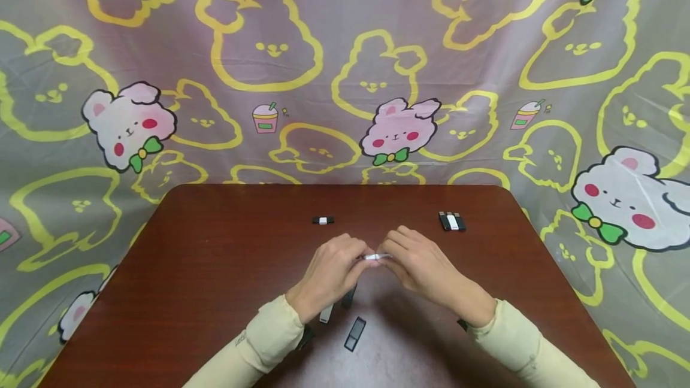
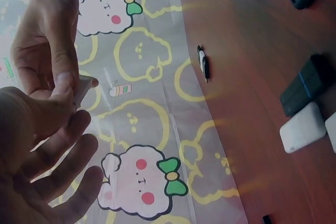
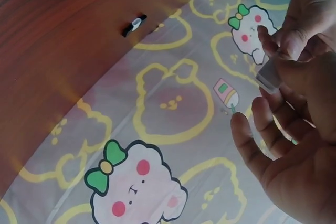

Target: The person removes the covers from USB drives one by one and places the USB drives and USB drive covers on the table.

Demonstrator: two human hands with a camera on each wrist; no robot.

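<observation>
Above the middle of the table, my left hand [image 1: 336,262] and right hand [image 1: 423,259] meet at a small white USB stick [image 1: 375,256]. Thumb and fingers of both hands pinch it from either side, hiding most of it. One pale, blocky end of the stick [image 3: 269,75] pokes out between the fingertips in the right wrist view. In the left wrist view, the other fingers of the left hand [image 2: 52,145] spread loosely away from the pinch.
Below the hands lie a black hollow rectangular piece [image 1: 354,334], a white piece [image 1: 326,314] and a dark piece [image 1: 348,298]. Farther back sit a black-and-white group [image 1: 323,220] and, at right, several USB sticks [image 1: 451,221] side by side. A patterned cloth [image 1: 302,154] hangs behind the table.
</observation>
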